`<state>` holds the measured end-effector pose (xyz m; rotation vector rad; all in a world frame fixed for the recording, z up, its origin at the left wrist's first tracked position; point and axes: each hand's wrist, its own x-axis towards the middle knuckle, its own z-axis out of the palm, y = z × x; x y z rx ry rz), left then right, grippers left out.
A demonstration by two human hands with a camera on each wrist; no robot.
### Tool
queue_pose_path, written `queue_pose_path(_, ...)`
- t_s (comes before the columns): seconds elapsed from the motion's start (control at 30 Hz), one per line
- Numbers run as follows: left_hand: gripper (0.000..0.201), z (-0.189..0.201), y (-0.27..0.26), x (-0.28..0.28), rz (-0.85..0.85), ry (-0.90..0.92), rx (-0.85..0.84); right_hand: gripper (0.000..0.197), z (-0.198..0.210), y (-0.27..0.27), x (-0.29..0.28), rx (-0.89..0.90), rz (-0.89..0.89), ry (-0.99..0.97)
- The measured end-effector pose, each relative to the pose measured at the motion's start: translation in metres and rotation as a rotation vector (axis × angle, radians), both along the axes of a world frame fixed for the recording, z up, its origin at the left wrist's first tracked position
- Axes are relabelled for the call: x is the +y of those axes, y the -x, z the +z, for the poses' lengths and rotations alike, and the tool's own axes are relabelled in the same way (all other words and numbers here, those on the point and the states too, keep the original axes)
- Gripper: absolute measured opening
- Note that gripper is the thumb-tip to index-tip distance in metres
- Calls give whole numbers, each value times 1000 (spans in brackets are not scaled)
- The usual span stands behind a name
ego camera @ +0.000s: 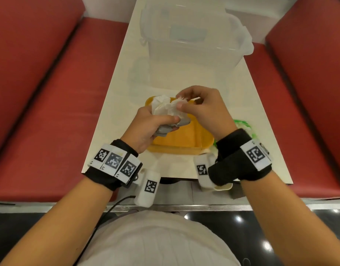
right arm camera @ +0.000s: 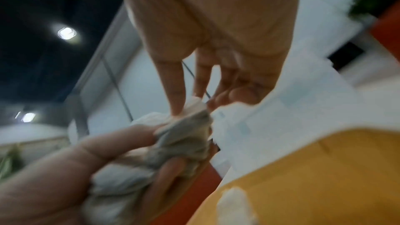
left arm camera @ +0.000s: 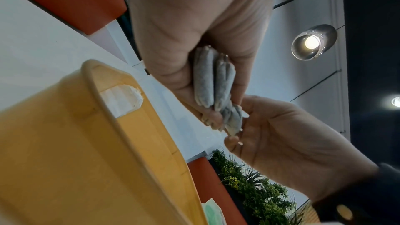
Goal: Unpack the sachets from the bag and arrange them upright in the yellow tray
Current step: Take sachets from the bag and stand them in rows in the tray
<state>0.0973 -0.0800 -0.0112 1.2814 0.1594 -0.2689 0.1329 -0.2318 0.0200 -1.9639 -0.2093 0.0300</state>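
Over the yellow tray [ego camera: 184, 140] my left hand [ego camera: 155, 121] grips a bundle of grey sachets [ego camera: 165, 129] still partly wrapped in a crumpled white bag [ego camera: 162, 106]. My right hand [ego camera: 184, 104] pinches the bag's top edge between thumb and fingers. In the left wrist view two sachets [left arm camera: 213, 81] lie side by side in my left hand [left arm camera: 184, 40], with the right hand [left arm camera: 281, 134] just beyond them and the tray [left arm camera: 75, 143] below. The blurred right wrist view has my right hand [right arm camera: 216, 40] pinching the bag [right arm camera: 194, 107] above the sachets [right arm camera: 179, 139].
A clear lidded plastic box [ego camera: 194, 41] stands at the far end of the white table [ego camera: 115, 96]. A green and white packet [ego camera: 242, 125] lies right of the tray. A white piece [left arm camera: 121, 98] sits in a tray corner. Red benches [ego camera: 40, 93] flank the table.
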Motion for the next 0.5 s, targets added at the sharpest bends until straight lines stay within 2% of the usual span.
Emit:
queue_pose_path(0.1, 14, -1, -1, 1, 11, 39, 2, 3, 13, -15, -5, -115, 106, 237)
queue_pose_path(0.23, 13, -8, -5, 18, 122, 83, 14, 9, 23, -37, -8, -173, 153, 384)
queue_pose_path(0.37, 12, -20, -8, 45, 280, 9, 32, 11, 18, -55, -2, -133, 214, 568)
queue_pose_path(0.5, 10, -30, -8, 62, 403, -179, 46, 10, 3, -63, 19, 1, 386, 779)
